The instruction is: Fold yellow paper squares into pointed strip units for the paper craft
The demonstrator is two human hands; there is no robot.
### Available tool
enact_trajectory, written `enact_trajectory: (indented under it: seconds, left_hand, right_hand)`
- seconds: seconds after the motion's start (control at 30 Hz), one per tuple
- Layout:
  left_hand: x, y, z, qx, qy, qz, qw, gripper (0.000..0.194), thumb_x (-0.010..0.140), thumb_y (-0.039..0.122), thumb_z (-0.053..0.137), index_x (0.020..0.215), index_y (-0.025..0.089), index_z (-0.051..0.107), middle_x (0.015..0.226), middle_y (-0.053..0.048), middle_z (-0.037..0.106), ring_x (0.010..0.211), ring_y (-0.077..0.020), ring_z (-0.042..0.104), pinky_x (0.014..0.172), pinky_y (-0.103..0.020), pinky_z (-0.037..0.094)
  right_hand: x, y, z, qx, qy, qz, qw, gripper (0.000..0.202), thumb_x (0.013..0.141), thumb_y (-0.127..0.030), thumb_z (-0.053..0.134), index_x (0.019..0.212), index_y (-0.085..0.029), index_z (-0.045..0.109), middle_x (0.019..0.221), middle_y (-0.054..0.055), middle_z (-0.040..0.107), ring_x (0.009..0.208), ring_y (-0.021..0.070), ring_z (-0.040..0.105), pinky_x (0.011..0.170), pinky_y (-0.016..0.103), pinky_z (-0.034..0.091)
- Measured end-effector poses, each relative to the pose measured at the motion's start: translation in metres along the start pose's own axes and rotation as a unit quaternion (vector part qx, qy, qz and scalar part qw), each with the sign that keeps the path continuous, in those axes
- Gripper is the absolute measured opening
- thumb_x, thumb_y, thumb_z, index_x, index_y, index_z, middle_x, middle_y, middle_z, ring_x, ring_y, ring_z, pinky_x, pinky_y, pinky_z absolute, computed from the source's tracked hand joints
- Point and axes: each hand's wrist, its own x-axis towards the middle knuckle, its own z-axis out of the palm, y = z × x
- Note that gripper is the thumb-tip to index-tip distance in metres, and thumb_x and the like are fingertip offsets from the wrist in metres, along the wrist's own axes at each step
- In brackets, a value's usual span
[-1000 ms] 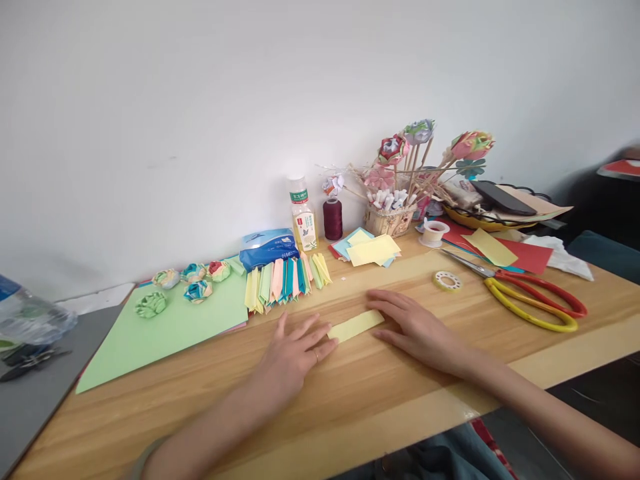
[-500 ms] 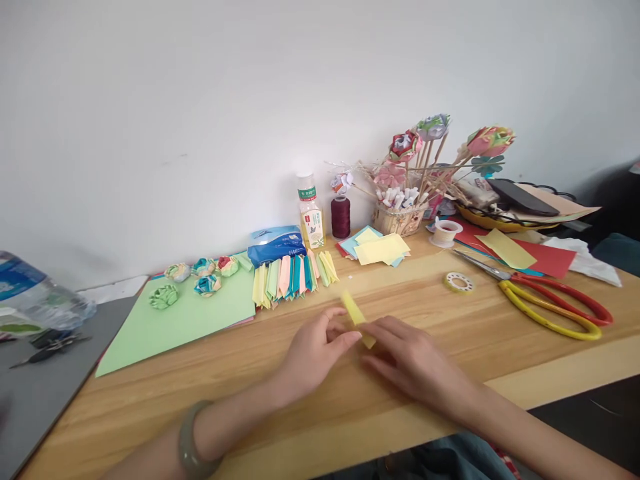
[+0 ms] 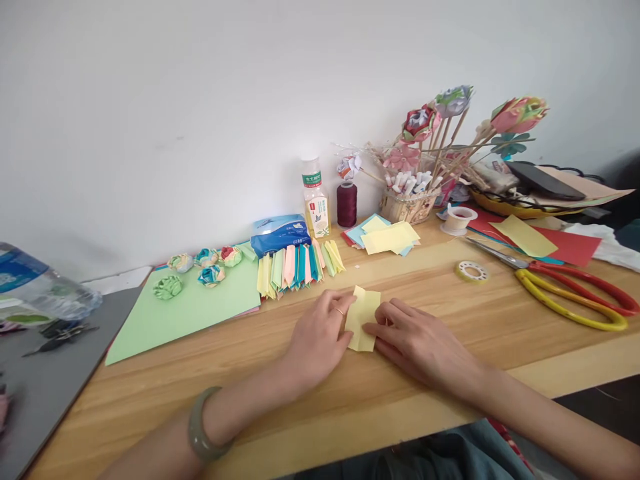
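low in view, a greenish bangle point(image 3: 197, 427) rings the left arm point(image 3: 265, 390), which slants in over the bench point(image 3: 310, 427), and up we come to the left hand point(image 3: 320, 333): fingers and thumb pinching the left edge of the yellow paper point(image 3: 363, 317). opposite, there's the right hand point(image 3: 415, 340), fingers curled, one tip on the paper's right side; whether it truly grips, nobody can tell from here. so the paper sits right between the two, touching both, neither hand nearer! its long axis runs away from the bench's front edge toward the wall point(image 3: 200, 133), far end leaning a touch rightward, what looks like a crease on its face. just beyond to the left, folded paper pieces point(image 3: 300, 263) lie in a row; to the right, the tape roll point(image 3: 461, 270). farther back, yellow slips point(image 3: 393, 237), and behind them, leftward, a dark red thread spool point(image 3: 347, 203).
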Motion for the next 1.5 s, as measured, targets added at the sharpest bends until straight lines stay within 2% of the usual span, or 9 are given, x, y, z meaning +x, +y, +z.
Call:
enact_trajectory:
  seconds: [0.1, 0.17, 0.23, 0.43, 0.7, 0.87, 1.03, 1.23, 1.5]
  left_hand:
    - [-0.008, -0.006, 0.001, 0.094, 0.000, 0.121, 0.988, 0.025, 0.089, 0.012, 0.041, 0.108, 0.016, 0.057, 0.110, -0.008, 0.054, 0.102, -0.0207, 0.053, 0.083, -0.034, 0.049]
    - [-0.014, -0.009, 0.001, 0.129, -0.010, 0.191, 0.973, 0.025, 0.092, 0.011, 0.038, 0.104, 0.014, 0.059, 0.105, -0.007, 0.058, 0.103, -0.0204, 0.051, 0.088, -0.034, 0.046]
    - [-0.018, -0.011, 0.002, 0.157, -0.020, 0.230, 0.960, 0.026, 0.093, 0.010, 0.037, 0.108, 0.013, 0.058, 0.104, -0.007, 0.061, 0.105, -0.0208, 0.050, 0.092, -0.035, 0.042]
    - [-0.023, -0.013, 0.004, 0.221, -0.017, 0.220, 0.950, 0.032, 0.092, 0.011, 0.037, 0.119, 0.012, 0.053, 0.119, -0.008, 0.058, 0.119, -0.0263, 0.043, 0.099, -0.042, 0.034]
    - [-0.025, -0.007, 0.000, 0.238, -0.022, 0.226, 0.944, 0.029, 0.093, 0.012, 0.035, 0.112, 0.014, 0.056, 0.126, -0.012, 0.053, 0.123, -0.0283, 0.039, 0.100, -0.045, 0.033]
    - [-0.026, -0.004, 0.005, 0.248, 0.015, 0.272, 0.930, 0.032, 0.095, 0.011, 0.029, 0.112, 0.009, 0.056, 0.113, -0.009, 0.061, 0.112, -0.0220, 0.048, 0.098, -0.040, 0.035]
    - [-0.027, -0.002, 0.012, 0.252, 0.058, 0.272, 0.927, 0.030, 0.095, 0.012, 0.032, 0.107, 0.009, 0.059, 0.105, -0.009, 0.063, 0.106, -0.0225, 0.053, 0.092, -0.038, 0.040]
    - [-0.025, 0.001, 0.010, 0.230, 0.076, 0.285, 0.927, 0.031, 0.095, 0.009, 0.030, 0.102, 0.006, 0.060, 0.098, -0.010, 0.064, 0.096, -0.0210, 0.057, 0.084, -0.034, 0.047]
    - [-0.024, 0.001, 0.013, 0.225, 0.073, 0.284, 0.929, 0.032, 0.096, 0.008, 0.027, 0.099, 0.005, 0.059, 0.095, -0.010, 0.064, 0.089, -0.0182, 0.059, 0.074, -0.028, 0.053]
  right_hand:
    - [-0.001, 0.004, -0.001, -0.005, -0.012, 0.004, 1.000, 0.020, 0.087, -0.018, 0.043, 0.088, -0.018, 0.063, 0.082, 0.007, 0.055, 0.075, 0.0198, 0.053, 0.061, 0.031, 0.045]
    - [-0.001, 0.006, -0.003, -0.001, -0.011, 0.013, 1.000, 0.019, 0.086, -0.020, 0.044, 0.091, -0.018, 0.063, 0.085, 0.008, 0.056, 0.078, 0.0214, 0.054, 0.062, 0.033, 0.046]
    - [0.000, 0.007, -0.004, 0.009, -0.007, 0.013, 1.000, 0.020, 0.086, -0.018, 0.044, 0.093, -0.018, 0.063, 0.090, 0.009, 0.058, 0.081, 0.0220, 0.055, 0.064, 0.034, 0.047]
    - [-0.002, 0.011, -0.008, 0.090, -0.009, -0.027, 0.996, 0.025, 0.091, -0.018, 0.041, 0.088, -0.019, 0.065, 0.092, 0.008, 0.062, 0.083, 0.0193, 0.057, 0.070, 0.033, 0.048]
    - [-0.006, 0.014, -0.006, 0.158, -0.035, 0.024, 0.987, 0.022, 0.092, -0.023, 0.043, 0.088, -0.020, 0.064, 0.093, 0.007, 0.064, 0.084, 0.0190, 0.060, 0.070, 0.031, 0.049]
    - [-0.002, 0.017, -0.003, 0.226, -0.046, 0.067, 0.971, 0.018, 0.089, -0.023, 0.046, 0.082, -0.020, 0.062, 0.091, 0.005, 0.064, 0.084, 0.0180, 0.060, 0.073, 0.030, 0.048]
    - [0.004, 0.016, -0.005, 0.259, -0.082, 0.134, 0.953, 0.014, 0.086, -0.022, 0.051, 0.074, -0.019, 0.058, 0.082, 0.003, 0.061, 0.075, 0.0162, 0.058, 0.069, 0.029, 0.045]
    - [0.005, 0.012, -0.001, 0.254, -0.063, 0.161, 0.952, 0.014, 0.084, -0.020, 0.051, 0.071, -0.019, 0.055, 0.090, 0.005, 0.057, 0.075, 0.0152, 0.056, 0.067, 0.028, 0.044]
    - [0.009, 0.010, 0.002, 0.230, -0.073, 0.191, 0.951, 0.013, 0.079, -0.015, 0.053, 0.067, -0.018, 0.055, 0.085, 0.003, 0.056, 0.068, 0.0136, 0.054, 0.063, 0.027, 0.042]
